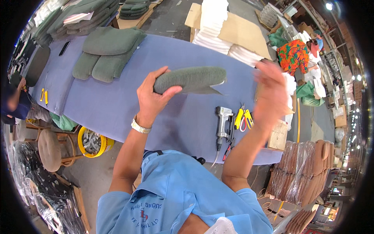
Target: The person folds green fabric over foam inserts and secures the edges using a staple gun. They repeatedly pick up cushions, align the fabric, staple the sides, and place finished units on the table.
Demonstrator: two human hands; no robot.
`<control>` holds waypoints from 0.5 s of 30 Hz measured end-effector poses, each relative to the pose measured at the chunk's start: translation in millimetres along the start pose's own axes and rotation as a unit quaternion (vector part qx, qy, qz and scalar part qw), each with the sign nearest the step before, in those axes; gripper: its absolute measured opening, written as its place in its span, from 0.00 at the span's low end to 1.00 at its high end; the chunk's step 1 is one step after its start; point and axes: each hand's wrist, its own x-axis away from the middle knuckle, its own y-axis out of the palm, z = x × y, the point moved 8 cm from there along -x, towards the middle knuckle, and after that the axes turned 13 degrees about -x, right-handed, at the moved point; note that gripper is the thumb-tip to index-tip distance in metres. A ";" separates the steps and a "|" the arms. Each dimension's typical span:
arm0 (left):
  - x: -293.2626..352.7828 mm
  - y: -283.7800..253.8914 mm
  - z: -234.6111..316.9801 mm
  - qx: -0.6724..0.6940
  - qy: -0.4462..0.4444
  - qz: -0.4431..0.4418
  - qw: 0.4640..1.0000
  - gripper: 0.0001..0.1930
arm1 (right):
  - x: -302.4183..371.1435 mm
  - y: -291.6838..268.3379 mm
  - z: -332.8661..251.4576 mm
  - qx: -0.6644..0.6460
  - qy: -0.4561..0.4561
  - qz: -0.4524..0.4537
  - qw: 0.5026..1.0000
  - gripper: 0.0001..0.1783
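My left hand (152,89) grips one end of a dark green upholstered cushion (191,78), thumb at the near side and fingers over the far side. The cushion is raised above the blue-covered table (167,113) and seen edge-on, with a loose flap of fabric hanging at its right end. Away to the right, my right hand (270,80) is raised and smeared by motion, apart from the cushion; whether it holds anything is unclear. Between my forearms lie a staple gun (223,121) with a hose, yellow-handled pliers (243,118) and a red-handled tool (227,151).
Green cushions (111,43) lie at the table's far left, near a phone (64,48). White pads (212,27) are stacked beyond. A yellow bucket (103,146) of scraps stands left, plastic-wrapped brown cushions (298,167) right. Other people are at both sides, one in an orange patterned shirt (293,56).
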 end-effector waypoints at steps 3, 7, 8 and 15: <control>12.3 -10.9 -14.9 0.023 0.000 -0.004 1.000 0.37 | 1.0 69.6 61.8 0.253 -0.022 -0.080 0.964 0.14; 33.4 -3.1 -51.0 0.043 -0.041 -0.073 0.996 0.38 | 14.4 119.7 89.8 0.425 -0.033 -0.112 0.898 0.12; 41.3 0.3 -66.5 0.049 -0.064 -0.096 0.992 0.37 | 9.0 114.9 90.1 0.437 -0.027 -0.092 0.894 0.13; 94.6 38.7 -209.8 -0.025 -0.126 -0.224 0.966 0.33 | -13.1 135.0 103.6 0.462 -0.027 -0.072 0.884 0.22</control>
